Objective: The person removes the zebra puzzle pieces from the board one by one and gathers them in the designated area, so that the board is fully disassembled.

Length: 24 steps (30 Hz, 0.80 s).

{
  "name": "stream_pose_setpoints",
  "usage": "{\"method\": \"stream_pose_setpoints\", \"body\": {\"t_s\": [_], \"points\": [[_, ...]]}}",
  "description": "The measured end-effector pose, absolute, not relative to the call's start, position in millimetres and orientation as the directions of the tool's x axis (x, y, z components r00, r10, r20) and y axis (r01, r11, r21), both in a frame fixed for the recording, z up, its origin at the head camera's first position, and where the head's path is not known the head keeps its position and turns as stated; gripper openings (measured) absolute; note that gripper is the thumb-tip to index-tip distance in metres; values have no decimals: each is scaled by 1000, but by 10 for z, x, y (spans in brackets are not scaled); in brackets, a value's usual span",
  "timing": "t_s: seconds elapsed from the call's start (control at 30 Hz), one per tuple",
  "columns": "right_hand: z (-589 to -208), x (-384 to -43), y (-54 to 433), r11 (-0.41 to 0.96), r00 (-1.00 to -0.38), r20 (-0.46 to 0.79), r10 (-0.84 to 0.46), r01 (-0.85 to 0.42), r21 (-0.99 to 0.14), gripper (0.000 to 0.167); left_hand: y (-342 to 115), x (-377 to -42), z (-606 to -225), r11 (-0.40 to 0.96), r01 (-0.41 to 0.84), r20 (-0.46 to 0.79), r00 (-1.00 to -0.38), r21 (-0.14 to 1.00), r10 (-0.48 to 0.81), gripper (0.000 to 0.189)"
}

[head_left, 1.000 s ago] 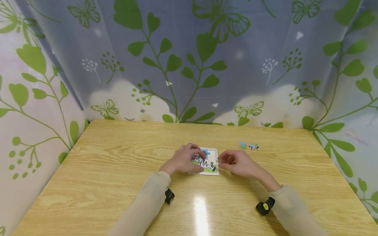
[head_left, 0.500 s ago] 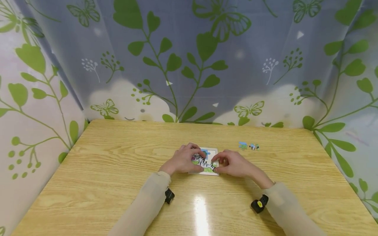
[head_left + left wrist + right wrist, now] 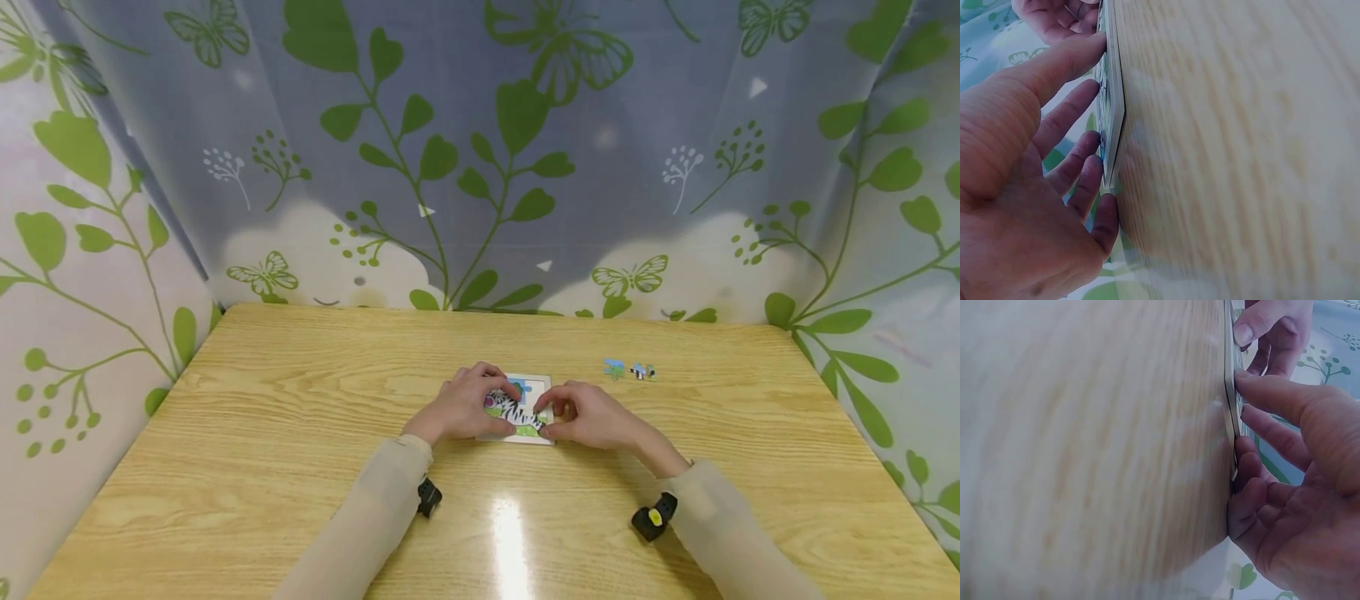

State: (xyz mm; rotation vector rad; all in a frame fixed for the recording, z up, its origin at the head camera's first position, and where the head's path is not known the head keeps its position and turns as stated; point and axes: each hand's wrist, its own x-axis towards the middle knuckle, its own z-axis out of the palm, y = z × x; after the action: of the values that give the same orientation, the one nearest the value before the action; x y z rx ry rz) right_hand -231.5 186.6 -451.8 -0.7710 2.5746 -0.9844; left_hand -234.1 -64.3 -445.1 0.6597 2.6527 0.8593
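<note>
A small jigsaw puzzle board [image 3: 538, 390] with a white border lies flat on the table. A zebra [image 3: 514, 411] on green shows across it, and a blue piece [image 3: 518, 385] is in the upper part. A bare white patch is at upper right. My left hand [image 3: 467, 402] spreads over the left side, thumb and fingertips resting on it. From the right, my right hand [image 3: 592, 415] touches the zebra's head end with thumb and index finger, their tips apart. In the right wrist view, the other fingers of the right hand [image 3: 1310, 481] curl beside the board's edge.
Two loose puzzle pieces lie behind my right hand: a blue and green one [image 3: 614, 369] and a black, white and blue one [image 3: 642, 372]. Patterned cloth [image 3: 480, 167] surrounds the wooden table [image 3: 315, 375] at the back and sides.
My right hand has moved left from beside the board's right edge onto its right part, thumb and index finger now touching the picture. My left hand has stayed in place.
</note>
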Motion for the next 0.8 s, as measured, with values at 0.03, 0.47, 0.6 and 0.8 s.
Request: {"method": "stream_pose_setpoints", "body": {"t_s": [0.03, 0.47, 0.6, 0.8], "points": [[-4522, -2314, 1865, 627, -820, -71, -567, -374, -684, 25, -642, -2341, -4453, 720, 334, -117, -859, 608, 498, 41], [-4524, -2299, 1853, 608, -826, -72, -560, -350, -712, 26, -635, -2341, -4445, 732, 318, -128, -867, 602, 482, 41], [-4544, -2298, 1859, 592, -829, -61, -555, -343, -729, 26, -635, -2343, -4446, 731, 319, -128, -866, 603, 483, 41], [-4560, -2288, 1878, 546, -830, -58, -555, -312, -777, 25, -634, -2334, -4445, 734, 322, -126, -867, 598, 483, 40]]}}
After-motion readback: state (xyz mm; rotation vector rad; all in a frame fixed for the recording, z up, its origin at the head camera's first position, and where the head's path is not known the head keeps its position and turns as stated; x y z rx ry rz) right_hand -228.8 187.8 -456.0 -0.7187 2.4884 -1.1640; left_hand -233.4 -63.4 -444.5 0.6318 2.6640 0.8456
